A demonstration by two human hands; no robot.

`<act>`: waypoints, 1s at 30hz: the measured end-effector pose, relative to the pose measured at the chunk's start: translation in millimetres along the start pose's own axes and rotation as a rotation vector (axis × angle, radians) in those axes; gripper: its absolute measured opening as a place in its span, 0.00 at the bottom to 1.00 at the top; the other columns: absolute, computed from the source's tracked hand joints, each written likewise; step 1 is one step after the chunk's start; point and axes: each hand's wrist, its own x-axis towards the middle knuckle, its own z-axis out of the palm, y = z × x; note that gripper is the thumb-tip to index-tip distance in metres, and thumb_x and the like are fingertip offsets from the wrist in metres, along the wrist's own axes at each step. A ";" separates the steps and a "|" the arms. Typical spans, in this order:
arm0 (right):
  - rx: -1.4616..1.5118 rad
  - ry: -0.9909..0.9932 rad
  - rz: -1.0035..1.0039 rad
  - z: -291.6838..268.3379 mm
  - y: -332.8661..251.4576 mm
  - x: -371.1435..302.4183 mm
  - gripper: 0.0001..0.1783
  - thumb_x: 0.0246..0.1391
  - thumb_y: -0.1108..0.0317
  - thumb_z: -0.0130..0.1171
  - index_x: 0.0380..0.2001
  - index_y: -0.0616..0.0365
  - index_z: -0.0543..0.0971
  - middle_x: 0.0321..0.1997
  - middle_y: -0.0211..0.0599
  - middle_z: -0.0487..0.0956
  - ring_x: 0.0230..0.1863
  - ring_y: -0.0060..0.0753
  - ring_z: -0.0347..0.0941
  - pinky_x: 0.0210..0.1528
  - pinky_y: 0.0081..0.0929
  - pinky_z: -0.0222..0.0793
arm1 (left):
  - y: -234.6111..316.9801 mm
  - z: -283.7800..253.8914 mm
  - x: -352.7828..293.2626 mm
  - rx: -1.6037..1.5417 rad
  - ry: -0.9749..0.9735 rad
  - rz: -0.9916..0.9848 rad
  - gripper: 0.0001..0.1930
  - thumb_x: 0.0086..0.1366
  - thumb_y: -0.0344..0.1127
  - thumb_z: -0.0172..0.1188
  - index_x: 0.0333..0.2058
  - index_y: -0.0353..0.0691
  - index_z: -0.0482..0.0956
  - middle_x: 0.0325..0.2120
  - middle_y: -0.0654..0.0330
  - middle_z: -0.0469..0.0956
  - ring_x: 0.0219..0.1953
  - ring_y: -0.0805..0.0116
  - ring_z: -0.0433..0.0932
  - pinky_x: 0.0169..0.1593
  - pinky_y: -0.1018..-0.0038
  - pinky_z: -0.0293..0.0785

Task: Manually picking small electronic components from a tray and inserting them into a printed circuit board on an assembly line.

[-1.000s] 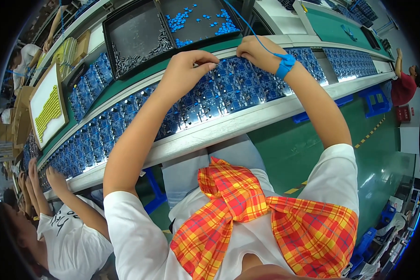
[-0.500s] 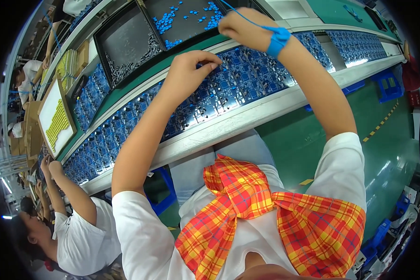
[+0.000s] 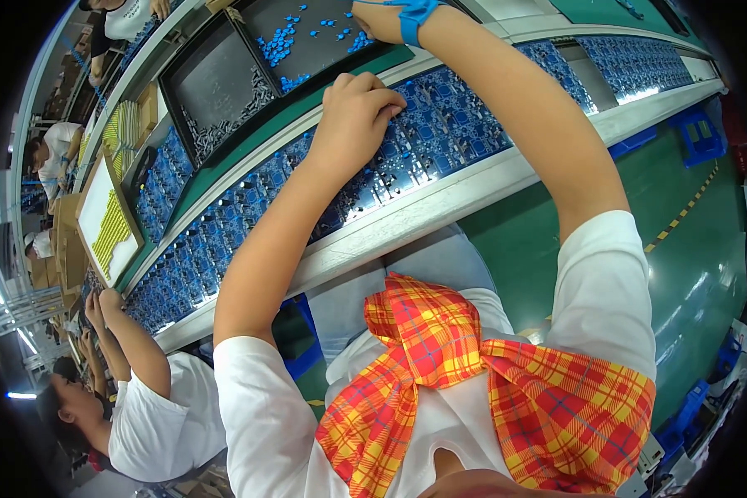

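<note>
- Far left: yellow pieces (image 3: 112,236) in rows on a white-faced panel, beyond the table's (image 3: 423,199) far edge.
- Left of centre: black tray (image 3: 212,79) along the table's far edge; grey pieces (image 3: 257,98) gather at its left compartment's right side and near corner, blue pieces (image 3: 278,46) lie scattered in the right compartment.
- Centre: left hand (image 3: 357,120), fingers bent over the circuit boards (image 3: 452,116), which run in a row inside the table's near edge; whether it grips anything cannot be told. A light touch probably suits such crowded boards.
- Right of centre: right hand (image 3: 380,23), by the blue pieces near the tray's right edge; fingertips hidden, hold uncertain. Such small pieces probably handle best singly, pinched lightly.
</note>
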 end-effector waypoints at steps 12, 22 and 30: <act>0.466 0.295 0.035 6.5 0.9 -14.9 0.07 0.53 0.67 0.57 0.26 0.58 0.78 0.29 0.49 0.80 0.37 0.52 0.77 0.41 0.44 0.71 | -4.9 -2.9 1.1 0.081 0.000 0.150 0.04 0.58 0.31 0.62 0.31 0.45 0.85 0.31 0.64 0.75 0.43 0.62 0.70 0.51 0.65 0.61; 0.514 0.361 -0.004 -5.7 -3.4 -24.5 0.07 0.54 0.66 0.58 0.28 0.57 0.79 0.29 0.46 0.80 0.36 0.52 0.76 0.42 0.44 0.71 | -9.1 -9.3 2.3 0.122 -0.037 0.251 0.07 0.56 0.27 0.60 0.31 0.46 0.85 0.33 0.64 0.75 0.42 0.64 0.69 0.51 0.67 0.60; 0.234 0.456 0.030 -17.0 -23.0 -37.4 0.07 0.52 0.66 0.59 0.29 0.57 0.81 0.29 0.46 0.81 0.37 0.53 0.76 0.42 0.44 0.71 | -2.8 -10.8 5.5 0.152 -0.005 0.297 0.07 0.54 0.26 0.60 0.31 0.45 0.84 0.34 0.65 0.76 0.43 0.64 0.70 0.51 0.67 0.60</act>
